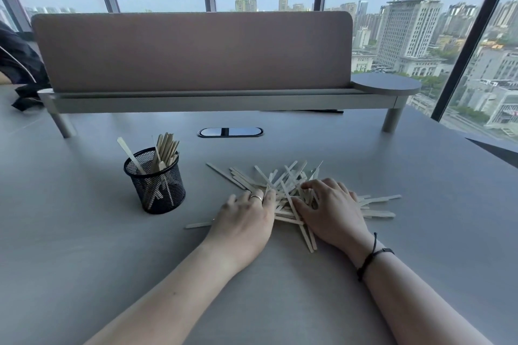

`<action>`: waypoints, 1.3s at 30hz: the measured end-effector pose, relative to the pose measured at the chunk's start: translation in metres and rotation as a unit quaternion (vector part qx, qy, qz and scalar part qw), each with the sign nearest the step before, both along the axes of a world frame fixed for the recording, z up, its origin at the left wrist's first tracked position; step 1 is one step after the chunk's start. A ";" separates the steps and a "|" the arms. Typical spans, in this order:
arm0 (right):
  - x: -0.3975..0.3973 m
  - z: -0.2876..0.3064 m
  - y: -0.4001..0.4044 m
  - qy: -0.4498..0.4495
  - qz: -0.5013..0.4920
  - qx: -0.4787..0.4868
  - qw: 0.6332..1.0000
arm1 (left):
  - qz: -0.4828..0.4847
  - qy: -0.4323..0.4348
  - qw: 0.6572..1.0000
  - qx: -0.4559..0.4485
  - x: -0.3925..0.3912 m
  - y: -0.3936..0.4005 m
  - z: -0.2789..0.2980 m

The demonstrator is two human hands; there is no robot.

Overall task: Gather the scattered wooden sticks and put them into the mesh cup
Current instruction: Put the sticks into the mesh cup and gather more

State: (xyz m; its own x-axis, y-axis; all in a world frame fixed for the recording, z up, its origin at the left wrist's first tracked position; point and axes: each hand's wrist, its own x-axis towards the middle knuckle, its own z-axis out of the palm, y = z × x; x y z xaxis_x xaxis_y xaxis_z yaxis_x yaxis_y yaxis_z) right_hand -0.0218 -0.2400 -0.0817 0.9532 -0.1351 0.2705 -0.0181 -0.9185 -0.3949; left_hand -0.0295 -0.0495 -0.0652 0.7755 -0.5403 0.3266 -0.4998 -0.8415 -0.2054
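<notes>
Grey desk (392, 232): mesh cup (155, 182) partly filled; your left hand (246, 218) and right hand (333, 210), fingers curled, grip the remaining sticks (269, 179).

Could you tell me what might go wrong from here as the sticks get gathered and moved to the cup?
1. The pile is crisscrossed, and both the left hand and right hand are on it; a scoop may drop or miss strays like the stick near the left wrist.
2. The cup already holds sticks leaning out; adding a bundle could snag them or tip it.
</notes>
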 end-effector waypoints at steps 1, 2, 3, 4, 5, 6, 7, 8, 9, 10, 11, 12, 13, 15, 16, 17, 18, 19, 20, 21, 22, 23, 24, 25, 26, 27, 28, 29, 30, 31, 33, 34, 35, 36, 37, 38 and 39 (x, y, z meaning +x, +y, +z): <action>0.000 0.000 0.001 -0.003 0.000 0.002 1.000 | 0.011 -0.004 1.000 0.002 0.001 -0.002 -0.001; 0.000 0.000 0.003 -0.007 0.000 0.005 1.000 | 0.019 -0.016 1.000 0.005 0.003 -0.005 -0.002; -0.001 -0.001 0.004 -0.010 0.000 0.009 1.000 | 0.024 -0.031 0.999 0.003 0.005 -0.007 -0.003; -0.001 -0.001 0.005 -0.012 0.001 0.011 1.000 | 0.030 -0.039 0.999 -0.003 0.007 -0.008 -0.004; -0.001 -0.001 0.005 -0.013 0.001 0.012 1.000 | 0.035 -0.032 0.999 -0.013 0.008 -0.008 -0.005; -0.001 -0.001 0.005 -0.012 0.002 0.012 1.000 | 0.036 -0.022 0.999 -0.025 0.009 -0.007 -0.005; -0.001 -0.001 0.004 -0.012 0.002 0.012 1.000 | 0.034 -0.014 0.999 -0.033 0.009 -0.006 -0.005; -0.001 -0.001 0.004 -0.011 0.002 0.013 1.000 | 0.031 -0.006 0.999 -0.041 0.009 -0.004 -0.005; -0.001 0.000 0.003 -0.011 0.001 0.017 1.000 | 0.028 0.002 0.999 -0.046 0.010 -0.002 -0.004; 0.000 0.000 0.003 -0.013 -0.001 0.024 1.000 | 0.026 0.011 0.998 -0.053 0.010 0.001 -0.002; 0.000 0.000 0.002 -0.014 -0.003 0.031 0.999 | 0.024 0.017 0.998 -0.061 0.010 0.004 0.000; 0.001 0.000 0.002 -0.016 -0.005 0.036 0.999 | 0.024 0.020 0.997 -0.066 0.009 0.008 0.002; 0.001 0.000 0.001 -0.016 -0.006 0.040 0.999 | 0.025 0.021 0.997 -0.067 0.009 0.011 0.005; 0.000 0.000 0.000 -0.015 -0.008 0.049 0.999 | 0.021 0.014 0.997 -0.071 0.011 0.018 0.006; 0.000 0.000 -0.001 -0.014 -0.007 0.051 0.999 | 0.019 0.011 0.997 -0.072 0.013 0.022 0.005; 0.000 0.000 -0.002 -0.014 -0.006 0.051 0.999 | 0.019 0.012 0.997 -0.070 0.014 0.027 0.004; 0.000 0.000 -0.002 -0.015 -0.004 0.048 0.999 | 0.022 0.015 0.998 -0.065 0.017 0.031 0.004; 0.001 -0.001 -0.003 -0.016 -0.003 0.047 0.999 | 0.025 0.017 0.998 -0.061 0.020 0.036 0.003; 0.001 -0.001 -0.003 -0.016 0.000 0.047 0.999 | 0.029 0.018 0.998 -0.060 0.023 0.042 0.002; 0.001 -0.001 -0.004 -0.015 0.002 0.049 0.999 | 0.035 0.017 0.997 -0.062 0.026 0.048 0.002; 0.001 -0.001 -0.004 -0.016 0.003 0.051 0.999 | 0.042 0.015 0.997 -0.063 0.028 0.054 0.002; 0.001 -0.002 -0.005 -0.017 0.004 0.054 0.998 | 0.050 0.013 0.997 -0.064 0.030 0.059 0.003; 0.001 -0.002 -0.005 -0.019 0.005 0.055 0.998 | 0.057 0.010 0.996 -0.066 0.032 0.063 0.003; 0.001 -0.002 -0.005 -0.021 0.005 0.057 0.998 | 0.064 0.006 0.996 -0.070 0.032 0.067 0.004; 0.001 -0.002 -0.005 -0.022 0.006 0.059 0.998 | 0.072 0.005 0.995 -0.074 0.032 0.071 0.006; 0.002 -0.002 -0.006 -0.024 0.007 0.061 0.998 | 0.080 0.005 0.994 -0.075 0.032 0.074 0.008; 0.002 -0.003 -0.006 -0.025 0.008 0.063 0.998 | 0.088 0.006 0.993 -0.073 0.031 0.076 0.011; 0.002 -0.003 -0.006 -0.027 0.008 0.065 0.998 | 0.093 0.008 0.993 -0.071 0.030 0.077 0.014; 0.003 -0.004 -0.007 -0.029 0.008 0.066 0.997 | 0.099 0.014 0.992 -0.071 0.029 0.077 0.016; 0.003 -0.004 -0.007 -0.030 0.007 0.069 0.997 | 0.105 0.021 0.991 -0.076 0.028 0.077 0.019; 0.004 -0.004 -0.007 -0.033 0.006 0.075 0.997 | 0.112 0.030 0.989 -0.096 0.026 0.077 0.020; 0.004 -0.004 -0.007 -0.034 0.006 0.077 0.996 | 0.114 0.029 0.987 -0.110 0.027 0.078 0.019; 0.004 -0.004 -0.007 -0.034 0.006 0.078 0.996 | 0.113 0.029 0.985 -0.126 0.027 0.078 0.017; 0.004 -0.005 -0.007 -0.033 0.007 0.080 0.996 | 0.109 0.030 0.983 -0.146 0.027 0.077 0.016; 0.004 -0.005 -0.007 -0.033 0.008 0.082 0.996 | 0.102 0.034 0.980 -0.169 0.027 0.077 0.015; 0.004 -0.005 -0.008 -0.033 0.009 0.082 0.996 | 0.093 0.039 0.976 -0.193 0.027 0.076 0.015; 0.004 -0.005 -0.008 -0.035 0.010 0.082 0.996 | 0.086 0.045 0.972 -0.213 0.026 0.075 0.015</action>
